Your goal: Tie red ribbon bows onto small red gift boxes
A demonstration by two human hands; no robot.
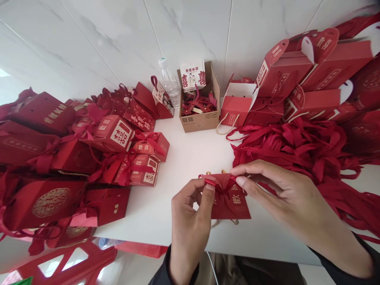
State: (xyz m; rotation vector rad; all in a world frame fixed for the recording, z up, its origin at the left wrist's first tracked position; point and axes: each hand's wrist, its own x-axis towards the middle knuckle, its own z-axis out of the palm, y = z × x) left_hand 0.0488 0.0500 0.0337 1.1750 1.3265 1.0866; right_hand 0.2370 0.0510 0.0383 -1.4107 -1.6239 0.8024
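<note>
A small red gift box (237, 208) with gold characters and twisted cord handles lies near the table's front edge. Across its top runs a red ribbon (221, 186), formed into a bow. My left hand (194, 209) pinches the ribbon's left part between thumb and forefinger. At the box's upper right corner, my right hand (273, 190) pinches the ribbon's other side, thumb and fingertips together. Part of the box is hidden behind my left fingers.
Finished-looking red boxes (118, 132) with bows crowd the left side. A ribbon pile (287, 150) lies to the right, below stacked red boxes (323, 67). A cardboard box (198, 122) and a plastic bottle (170, 85) stand at the tiled wall.
</note>
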